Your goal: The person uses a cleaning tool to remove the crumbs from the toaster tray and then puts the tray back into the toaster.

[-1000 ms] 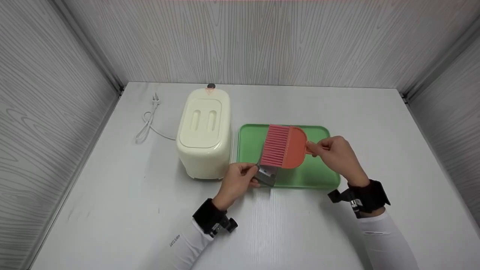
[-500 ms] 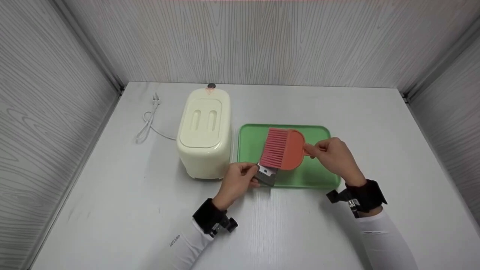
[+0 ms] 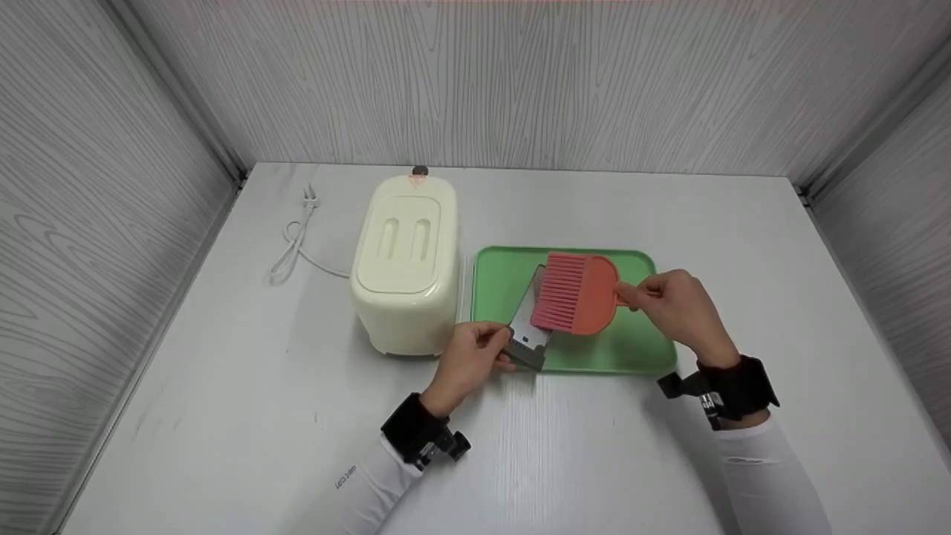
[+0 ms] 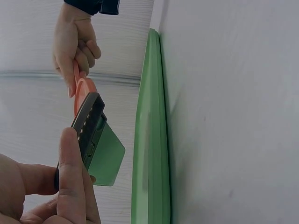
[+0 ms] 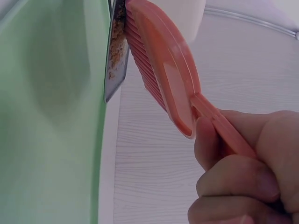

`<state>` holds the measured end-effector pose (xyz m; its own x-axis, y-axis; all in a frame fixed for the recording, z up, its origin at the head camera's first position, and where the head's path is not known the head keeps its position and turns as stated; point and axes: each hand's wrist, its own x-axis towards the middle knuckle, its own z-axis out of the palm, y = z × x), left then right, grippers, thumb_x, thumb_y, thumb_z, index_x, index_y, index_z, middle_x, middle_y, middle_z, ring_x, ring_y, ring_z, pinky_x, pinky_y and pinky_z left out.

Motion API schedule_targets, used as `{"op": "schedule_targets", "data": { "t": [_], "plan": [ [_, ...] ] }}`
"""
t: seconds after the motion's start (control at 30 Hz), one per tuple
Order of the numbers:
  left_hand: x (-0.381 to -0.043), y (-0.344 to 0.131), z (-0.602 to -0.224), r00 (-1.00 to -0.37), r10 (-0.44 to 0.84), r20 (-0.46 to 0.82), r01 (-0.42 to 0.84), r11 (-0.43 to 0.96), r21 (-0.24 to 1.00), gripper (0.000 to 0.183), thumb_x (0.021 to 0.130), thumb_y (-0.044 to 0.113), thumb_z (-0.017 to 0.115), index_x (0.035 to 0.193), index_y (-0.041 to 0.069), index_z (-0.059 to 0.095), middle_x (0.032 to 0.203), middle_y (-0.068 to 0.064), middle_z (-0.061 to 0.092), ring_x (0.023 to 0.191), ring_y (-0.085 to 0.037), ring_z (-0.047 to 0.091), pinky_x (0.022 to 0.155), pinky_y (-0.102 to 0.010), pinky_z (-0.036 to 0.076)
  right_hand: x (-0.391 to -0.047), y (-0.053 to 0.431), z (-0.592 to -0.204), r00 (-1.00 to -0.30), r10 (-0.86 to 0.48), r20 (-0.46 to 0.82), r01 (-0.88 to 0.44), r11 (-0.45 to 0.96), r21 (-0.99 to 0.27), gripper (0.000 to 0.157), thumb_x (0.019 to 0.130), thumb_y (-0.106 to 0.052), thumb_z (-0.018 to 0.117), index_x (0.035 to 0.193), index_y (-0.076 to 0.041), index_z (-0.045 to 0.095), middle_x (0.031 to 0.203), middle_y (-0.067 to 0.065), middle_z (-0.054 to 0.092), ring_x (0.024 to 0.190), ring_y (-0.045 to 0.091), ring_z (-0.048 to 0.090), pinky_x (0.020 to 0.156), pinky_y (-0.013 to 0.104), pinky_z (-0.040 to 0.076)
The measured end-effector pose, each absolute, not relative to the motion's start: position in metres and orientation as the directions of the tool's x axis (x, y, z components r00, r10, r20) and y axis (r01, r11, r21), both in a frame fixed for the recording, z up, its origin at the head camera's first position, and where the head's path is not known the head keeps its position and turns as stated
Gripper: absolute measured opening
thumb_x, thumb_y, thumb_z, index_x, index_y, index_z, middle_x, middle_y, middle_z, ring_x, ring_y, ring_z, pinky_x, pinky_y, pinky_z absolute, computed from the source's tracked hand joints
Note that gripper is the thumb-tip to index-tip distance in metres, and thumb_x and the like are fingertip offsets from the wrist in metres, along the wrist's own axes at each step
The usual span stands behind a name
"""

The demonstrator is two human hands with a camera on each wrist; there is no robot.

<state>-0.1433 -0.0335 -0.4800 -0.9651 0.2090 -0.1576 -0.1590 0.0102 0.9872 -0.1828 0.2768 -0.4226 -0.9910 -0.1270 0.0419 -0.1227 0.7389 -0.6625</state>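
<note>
In the head view my left hand (image 3: 468,364) pinches the dark end of a thin metal crumb tray (image 3: 526,336), tilted above a green tray (image 3: 631,349). Brown crumbs (image 5: 116,53) lie on its metal face in the right wrist view. My right hand (image 3: 683,312) grips the short handle of an orange brush (image 3: 598,297) between thumb and fingers. Its pink bristles (image 3: 561,290) lie over the right part of the crumb tray and seem to touch it. The left wrist view shows the crumb tray's dark edge (image 4: 88,121) between my fingers.
A cream toaster (image 3: 405,253) with a lid on top stands left of the green tray, close to my left hand. Behind it on the left lies its white cord (image 3: 290,253) with the plug (image 3: 309,199). Grey wood-patterned walls enclose the white table (image 3: 565,461) at back and sides.
The brush first shifts slightly toward me, then moves right with my right hand, uncovering more of the crumb tray's metal face. My left hand keeps its place.
</note>
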Motion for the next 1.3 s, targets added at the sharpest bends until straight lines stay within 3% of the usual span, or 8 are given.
{"op": "schedule_targets", "data": {
  "t": [0.13, 0.2, 0.37, 0.47, 0.7, 0.93, 1.13, 1.3],
  "plan": [
    [-0.144, -0.034, -0.480, -0.963, 0.209, -0.167, -0.167, 0.016, 0.986, 0.025, 0.104, 0.001, 0.057, 0.121, -0.015, 0.065, 0.094, -0.014, 0.067, 0.067, -0.012, 0.065, 0.070, -0.030, 0.066, -0.183, 0.280, -0.422, -0.992, -0.119, 0.050, -0.122, 0.750, -0.651, 0.048, 0.099, -0.050, 0.067, 0.074, -0.011, 0.079, 0.053, -0.003, 0.059, 0.051, 0.005, 0.027, 0.047, 0.022, 0.019],
    [-0.144, -0.034, -0.480, -0.964, 0.208, -0.167, -0.168, 0.014, 0.986, 0.025, 0.104, 0.001, 0.057, 0.121, -0.015, 0.066, 0.093, -0.014, 0.067, 0.066, -0.012, 0.065, 0.070, -0.030, 0.066, -0.184, 0.283, -0.422, -0.993, -0.107, 0.054, -0.116, 0.750, -0.651, 0.048, 0.099, -0.051, 0.067, 0.074, -0.012, 0.079, 0.057, -0.002, 0.063, 0.052, 0.006, 0.029, 0.046, 0.022, 0.020],
    [-0.145, -0.035, -0.481, -0.966, 0.198, -0.164, -0.168, -0.003, 0.986, 0.025, 0.103, 0.000, 0.057, 0.120, -0.016, 0.066, 0.092, -0.013, 0.066, 0.065, -0.012, 0.065, 0.068, -0.029, 0.066, -0.184, 0.288, -0.419, -0.993, -0.083, 0.084, -0.118, 0.741, -0.661, 0.047, 0.098, -0.053, 0.067, 0.076, -0.013, 0.080, 0.079, 0.002, 0.077, 0.057, 0.012, 0.045, 0.048, 0.024, 0.027],
    [-0.145, -0.035, -0.482, -0.968, 0.194, -0.161, -0.165, -0.005, 0.986, 0.025, 0.103, 0.000, 0.057, 0.121, -0.016, 0.065, 0.092, -0.013, 0.066, 0.065, -0.012, 0.065, 0.068, -0.029, 0.066, -0.183, 0.292, -0.416, -0.990, -0.084, 0.115, -0.139, 0.737, -0.662, 0.045, 0.098, -0.050, 0.068, 0.077, -0.013, 0.081, 0.081, 0.002, 0.078, 0.061, 0.014, 0.053, 0.050, 0.025, 0.031],
    [-0.145, -0.035, -0.482, -0.968, 0.193, -0.163, -0.167, -0.004, 0.986, 0.025, 0.103, 0.000, 0.057, 0.120, -0.016, 0.066, 0.093, -0.013, 0.066, 0.065, -0.013, 0.066, 0.068, -0.030, 0.066, -0.180, 0.296, -0.407, -0.978, -0.100, 0.183, -0.198, 0.716, -0.669, 0.038, 0.098, -0.045, 0.071, 0.081, -0.013, 0.082, 0.075, 0.001, 0.076, 0.060, 0.011, 0.043, 0.058, 0.024, 0.035],
    [-0.145, -0.035, -0.481, -0.968, 0.195, -0.156, -0.162, -0.018, 0.987, 0.024, 0.103, 0.000, 0.057, 0.119, -0.017, 0.066, 0.094, -0.016, 0.068, 0.065, -0.013, 0.065, 0.068, -0.030, 0.066, -0.174, 0.289, -0.402, -0.971, -0.148, 0.189, -0.239, 0.671, -0.702, 0.031, 0.098, -0.040, 0.072, 0.086, -0.014, 0.084, 0.084, -0.001, 0.079, 0.081, 0.004, 0.069, 0.068, 0.015, 0.047],
    [-0.145, -0.035, -0.481, -0.967, 0.199, -0.159, -0.166, -0.015, 0.986, 0.023, 0.103, -0.001, 0.057, 0.118, -0.016, 0.066, 0.095, -0.018, 0.069, 0.065, -0.013, 0.065, 0.069, -0.030, 0.066, -0.169, 0.280, -0.396, -0.967, -0.182, 0.179, -0.255, 0.673, -0.694, 0.026, 0.096, -0.038, 0.076, 0.081, -0.018, 0.083, 0.063, -0.006, 0.071, 0.060, 0.008, 0.048, 0.055, 0.020, 0.034],
    [-0.145, -0.034, -0.482, -0.966, 0.206, -0.159, -0.165, -0.013, 0.986, 0.023, 0.103, 0.000, 0.057, 0.118, -0.016, 0.065, 0.096, -0.020, 0.069, 0.065, -0.011, 0.065, 0.069, -0.029, 0.066, -0.164, 0.272, -0.388, -0.955, -0.225, 0.193, -0.296, 0.697, -0.653, 0.020, 0.094, -0.032, 0.079, 0.083, -0.016, 0.084, 0.068, -0.006, 0.074, 0.058, 0.005, 0.045, 0.053, 0.020, 0.033]
  ]
}}
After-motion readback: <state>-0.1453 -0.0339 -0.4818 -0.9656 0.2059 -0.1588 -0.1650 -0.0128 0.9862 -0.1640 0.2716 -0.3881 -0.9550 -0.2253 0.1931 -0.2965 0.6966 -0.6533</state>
